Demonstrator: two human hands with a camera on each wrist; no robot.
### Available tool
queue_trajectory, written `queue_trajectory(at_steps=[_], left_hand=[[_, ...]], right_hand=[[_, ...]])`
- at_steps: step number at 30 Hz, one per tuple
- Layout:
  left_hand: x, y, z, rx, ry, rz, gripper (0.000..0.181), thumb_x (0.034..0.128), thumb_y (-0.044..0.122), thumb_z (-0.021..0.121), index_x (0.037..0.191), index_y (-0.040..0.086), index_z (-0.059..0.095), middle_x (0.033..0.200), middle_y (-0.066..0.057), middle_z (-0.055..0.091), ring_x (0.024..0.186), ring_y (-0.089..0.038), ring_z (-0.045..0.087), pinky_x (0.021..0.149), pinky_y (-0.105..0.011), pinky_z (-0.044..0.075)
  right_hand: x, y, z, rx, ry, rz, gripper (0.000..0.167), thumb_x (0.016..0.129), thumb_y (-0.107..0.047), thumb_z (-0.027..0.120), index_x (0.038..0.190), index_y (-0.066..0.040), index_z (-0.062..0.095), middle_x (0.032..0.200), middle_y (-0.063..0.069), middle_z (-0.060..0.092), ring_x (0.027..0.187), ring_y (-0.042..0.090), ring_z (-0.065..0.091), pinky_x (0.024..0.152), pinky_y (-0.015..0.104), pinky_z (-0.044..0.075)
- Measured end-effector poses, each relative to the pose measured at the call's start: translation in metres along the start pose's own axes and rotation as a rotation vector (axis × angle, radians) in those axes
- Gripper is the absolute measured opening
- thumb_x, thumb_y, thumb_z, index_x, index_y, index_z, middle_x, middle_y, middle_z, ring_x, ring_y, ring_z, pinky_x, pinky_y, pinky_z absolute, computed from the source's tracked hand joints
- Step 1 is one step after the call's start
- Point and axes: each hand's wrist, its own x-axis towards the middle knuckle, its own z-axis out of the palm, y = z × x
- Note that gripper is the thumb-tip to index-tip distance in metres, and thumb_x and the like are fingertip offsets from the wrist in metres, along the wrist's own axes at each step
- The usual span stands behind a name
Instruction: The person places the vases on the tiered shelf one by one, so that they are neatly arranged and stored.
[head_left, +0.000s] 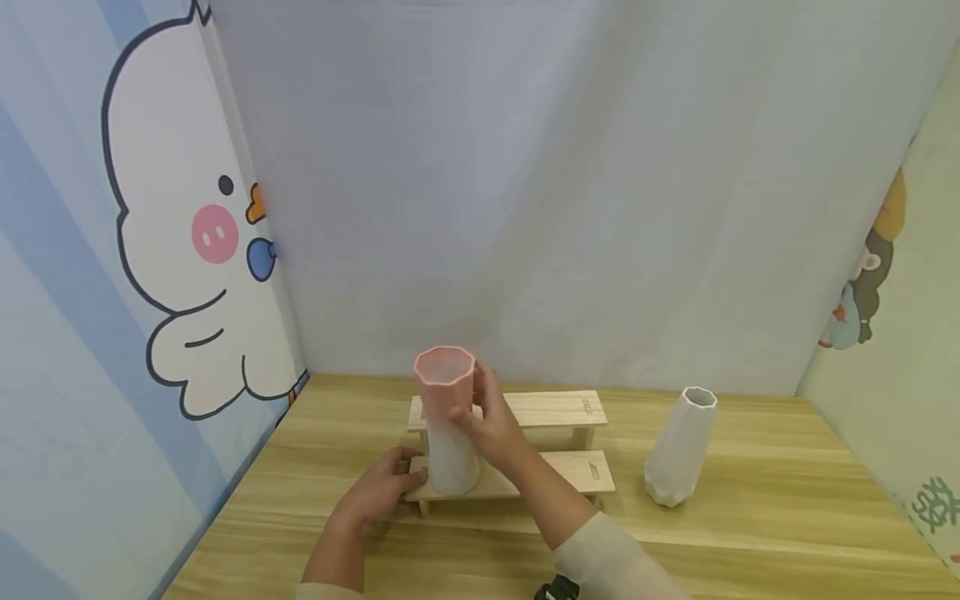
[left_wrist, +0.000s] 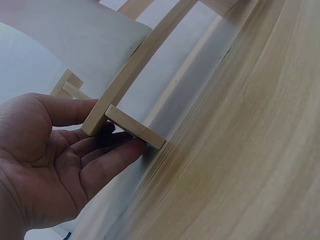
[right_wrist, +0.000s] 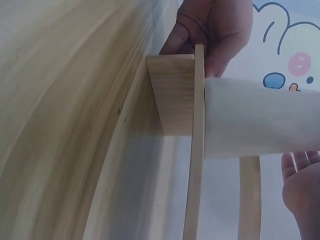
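Observation:
A pink-and-white vase point(head_left: 448, 425) stands upright on the left end of the lower step of a two-step wooden display stand point(head_left: 558, 472). My right hand point(head_left: 491, 421) holds the vase's upper part, thumb in front and fingers round the far side. At the lower step's left end, my left hand point(head_left: 384, 487) pinches the board, with the thumb on top and the other fingers beneath, beside the support leg point(left_wrist: 135, 126). In the right wrist view the vase's pale base point(right_wrist: 255, 117) meets the board, and part of the right hand point(right_wrist: 304, 192) shows at the edge.
A white faceted vase point(head_left: 680, 450) stands to the right of the stand on the wooden table point(head_left: 765, 500). A grey curtain point(head_left: 525, 192) hangs behind, and cartoon-printed cloths flank both sides. A small black object point(head_left: 557, 588) shows near the right sleeve.

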Motion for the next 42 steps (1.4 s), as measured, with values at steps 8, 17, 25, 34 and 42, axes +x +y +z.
queue_trajectory(at_steps=[8,17,25,34,42], left_hand=[[0.003,-0.004,-0.001,-0.012,-0.012,-0.008,0.049,0.0972,0.014,0.060,0.137,-0.007,0.039,0.136,-0.034,0.046,0.104,-0.029,0.063,0.079,-0.046,0.059],[0.005,-0.004,0.000,-0.020,-0.035,-0.010,0.049,0.0981,0.014,0.059,0.138,-0.006,0.037,0.136,-0.034,0.047,0.106,-0.030,0.062,0.080,-0.048,0.058],[0.005,-0.001,-0.003,-0.028,-0.053,-0.004,0.050,0.0981,0.015,0.059,0.137,-0.007,0.036,0.135,-0.033,0.047,0.104,-0.027,0.062,0.081,-0.047,0.058],[0.006,0.000,-0.002,-0.014,-0.045,-0.010,0.049,0.0981,0.014,0.059,0.137,-0.007,0.037,0.135,-0.032,0.047,0.105,-0.028,0.062,0.081,-0.048,0.058],[0.005,-0.004,-0.002,0.008,-0.035,-0.018,0.049,0.0987,0.015,0.058,0.138,-0.006,0.037,0.138,-0.032,0.046,0.107,-0.028,0.061,0.080,-0.047,0.058]], right_hand=[[-0.014,0.006,-0.022,-0.050,-0.066,-0.121,0.097,0.087,-0.073,0.049,0.156,-0.015,0.013,0.148,0.018,0.044,0.132,0.035,0.044,0.105,0.059,0.038],[-0.040,0.002,-0.055,-0.126,-0.064,-0.132,0.081,0.095,-0.064,0.046,0.155,-0.020,0.014,0.150,0.022,0.040,0.135,0.036,0.043,0.106,0.057,0.039],[-0.060,-0.004,-0.073,-0.130,-0.054,-0.190,0.080,0.097,-0.061,0.043,0.155,-0.014,0.015,0.151,0.016,0.039,0.133,0.040,0.043,0.106,0.047,0.042],[-0.080,-0.002,-0.093,-0.083,-0.053,-0.228,0.080,0.101,-0.055,0.040,0.154,-0.004,0.012,0.150,0.026,0.034,0.134,0.036,0.042,0.107,0.037,0.042],[-0.091,-0.010,-0.106,-0.042,-0.088,-0.244,0.068,0.105,-0.042,0.041,0.152,0.001,0.016,0.151,0.022,0.037,0.134,0.033,0.046,0.104,0.038,0.046]])
